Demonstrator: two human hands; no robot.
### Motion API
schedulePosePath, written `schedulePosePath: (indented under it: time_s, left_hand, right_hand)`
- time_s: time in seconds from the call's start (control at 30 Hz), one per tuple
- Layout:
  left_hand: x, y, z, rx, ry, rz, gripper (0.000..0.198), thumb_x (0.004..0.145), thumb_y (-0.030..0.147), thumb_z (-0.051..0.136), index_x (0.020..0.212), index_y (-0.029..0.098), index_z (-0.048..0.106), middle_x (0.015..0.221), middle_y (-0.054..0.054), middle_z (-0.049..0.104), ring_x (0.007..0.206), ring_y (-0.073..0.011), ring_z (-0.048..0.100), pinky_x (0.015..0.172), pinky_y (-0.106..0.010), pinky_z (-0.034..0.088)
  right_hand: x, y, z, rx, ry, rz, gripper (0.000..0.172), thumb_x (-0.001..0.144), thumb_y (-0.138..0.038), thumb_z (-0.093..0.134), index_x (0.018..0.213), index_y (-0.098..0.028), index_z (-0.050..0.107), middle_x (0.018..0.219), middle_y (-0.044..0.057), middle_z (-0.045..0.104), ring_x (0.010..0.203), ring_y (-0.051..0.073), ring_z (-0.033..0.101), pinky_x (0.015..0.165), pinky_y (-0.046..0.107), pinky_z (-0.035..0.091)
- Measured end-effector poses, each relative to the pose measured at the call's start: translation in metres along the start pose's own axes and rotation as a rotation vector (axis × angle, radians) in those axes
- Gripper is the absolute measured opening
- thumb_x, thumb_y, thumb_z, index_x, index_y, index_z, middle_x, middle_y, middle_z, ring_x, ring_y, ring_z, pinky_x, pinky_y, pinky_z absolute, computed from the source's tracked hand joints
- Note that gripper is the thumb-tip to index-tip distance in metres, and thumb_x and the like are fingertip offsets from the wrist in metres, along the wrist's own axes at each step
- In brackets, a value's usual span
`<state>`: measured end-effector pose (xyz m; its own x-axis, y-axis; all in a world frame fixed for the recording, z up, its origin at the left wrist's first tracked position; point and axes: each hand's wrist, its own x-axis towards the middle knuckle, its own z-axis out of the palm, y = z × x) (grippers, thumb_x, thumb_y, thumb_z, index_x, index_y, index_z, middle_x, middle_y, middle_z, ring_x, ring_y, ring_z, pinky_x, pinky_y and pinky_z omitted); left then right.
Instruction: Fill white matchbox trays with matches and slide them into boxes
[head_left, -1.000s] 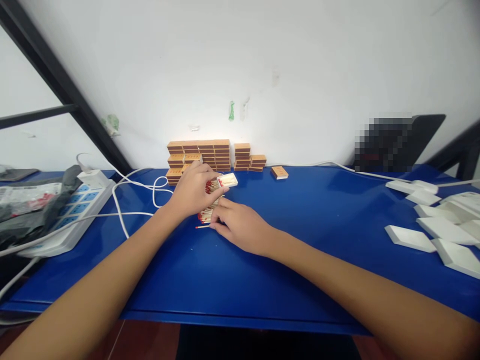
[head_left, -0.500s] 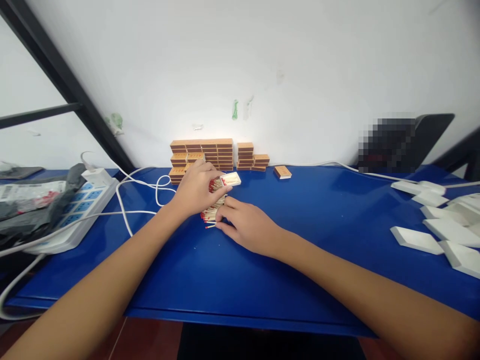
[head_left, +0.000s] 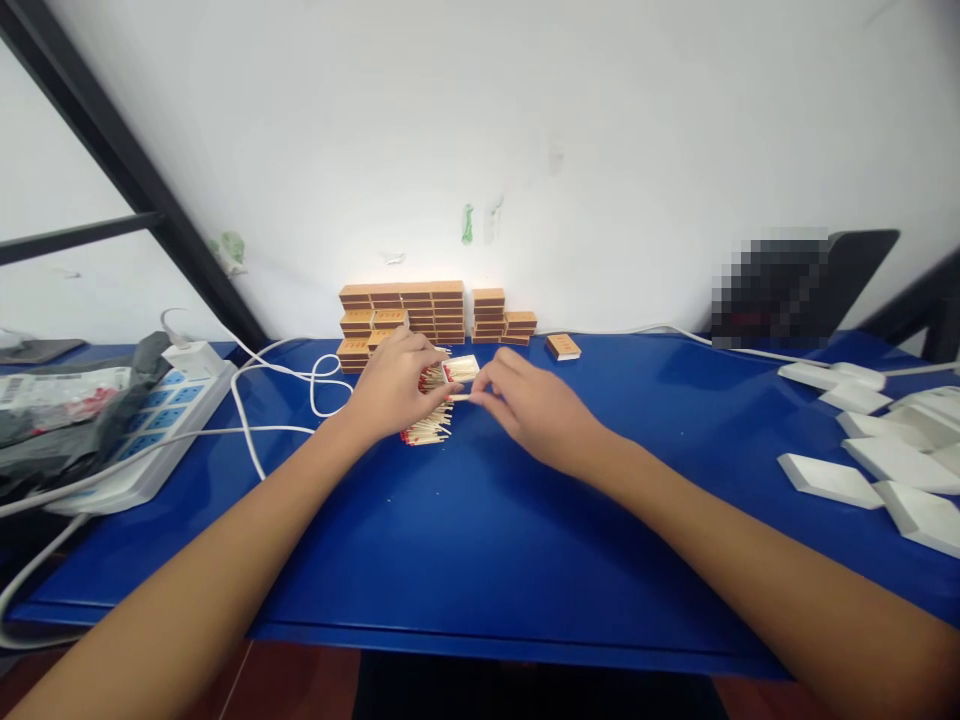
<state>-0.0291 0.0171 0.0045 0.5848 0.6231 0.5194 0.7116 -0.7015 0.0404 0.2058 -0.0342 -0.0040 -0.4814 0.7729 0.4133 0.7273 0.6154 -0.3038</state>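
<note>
My left hand [head_left: 397, 382] is closed on a small white matchbox tray [head_left: 471, 362], with matches lying in it, their red heads at its left end. Between the thumb and fingertips of my right hand [head_left: 529, 405] is a pinched match [head_left: 459, 397], just in front of the tray, its head toward my left thumb. A heap of loose matches [head_left: 427, 430] with red heads spreads on the blue table under my left hand, which partly hides it.
Orange-brown matchboxes [head_left: 435, 310] stand stacked against the wall, with a shorter stack [head_left: 489, 315] beside them and a single matchbox [head_left: 562, 347] further right. White trays [head_left: 829, 480] lie at the right. A power strip [head_left: 169, 420] and white cables [head_left: 247, 430] occupy the left.
My right hand has moved up and to the right, from the match heap to the front of the tray, bringing a match along. My left hand still holds the tray in nearly the same place.
</note>
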Motion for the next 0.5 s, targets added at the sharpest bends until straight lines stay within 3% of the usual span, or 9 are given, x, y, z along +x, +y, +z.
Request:
schedulePosePath:
  time_s: [0.13,0.5]
  left_hand:
    - [-0.001,0.003,0.0,-0.017,0.024,0.025,0.038,0.092,0.045,0.08,0.113,0.012,0.08,0.097,-0.012,0.072,0.098,-0.0297,0.059,0.089,-0.045,0.049]
    - [-0.002,0.019,0.0,-0.128,-0.003,0.143,0.037,0.096,0.049,0.076,0.112,0.016,0.08,0.103,-0.01,0.072,0.098,-0.0275,0.059,0.092,-0.046,0.049]
  right_hand:
    - [0.005,0.016,-0.003,-0.097,0.123,0.029,0.012,0.108,-0.023,0.055,0.105,-0.018,0.065,0.108,0.009,0.064,0.088,0.021,0.062,0.072,0.031,0.042]
    - [0.005,0.023,0.003,-0.104,0.132,0.019,0.009,0.106,-0.021,0.06,0.102,-0.018,0.067,0.105,0.007,0.065,0.083,0.02,0.061,0.069,0.031,0.04]
